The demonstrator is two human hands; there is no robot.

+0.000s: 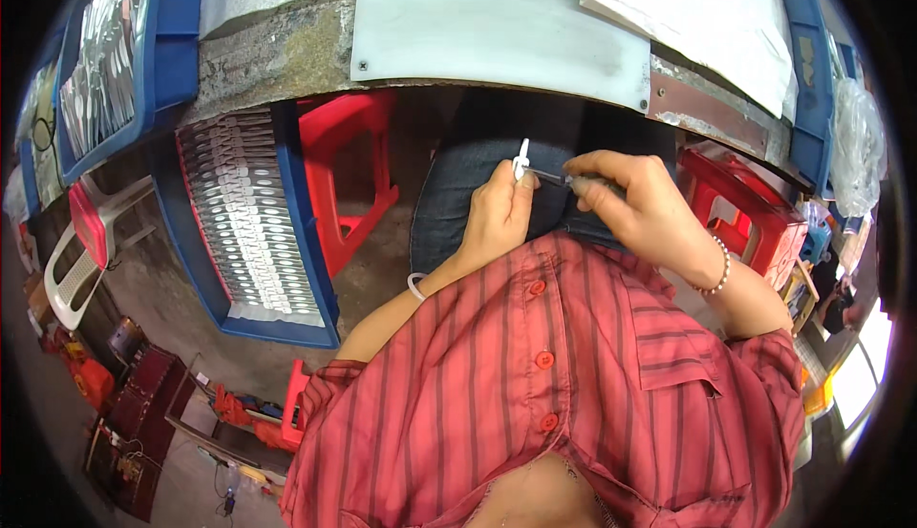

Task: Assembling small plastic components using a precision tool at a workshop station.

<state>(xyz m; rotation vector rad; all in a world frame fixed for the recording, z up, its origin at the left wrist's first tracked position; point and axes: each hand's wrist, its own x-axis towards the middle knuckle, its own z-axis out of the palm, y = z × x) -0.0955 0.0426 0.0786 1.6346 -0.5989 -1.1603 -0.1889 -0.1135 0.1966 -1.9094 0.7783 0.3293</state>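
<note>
Here, a seated person in a red striped button shirt (564, 375) is working over their lap, below the edge of a worn workbench (277, 51). The left hand (497, 218) is pinching a small white plastic piece (522, 158) upright between thumb and fingers, closed snugly around its lower end. The right hand (635, 203), wearing a beaded bracelet at the wrist, is gripping a thin metal tool (554, 178) and pressing its tip toward the white piece; the tool and the piece are meeting just above the dark denim on the knees.

Judging from the scene, the job is looking well under way but far from finished: a long blue plastic tray (250, 218) to the person's left is sitting filled with rows of similar pale pieces, and another blue tray (119, 51) on the bench is holding more. Whether those rows are finished or waiting, the picture is not showing.

A pale grey sheet (497, 31) is lying fastened flat on the bench. Red plastic stools (344, 165) are standing beneath, one on either side, and clear plastic bags (855, 141) are bunching at the far right. No label or sign is legible.
</note>
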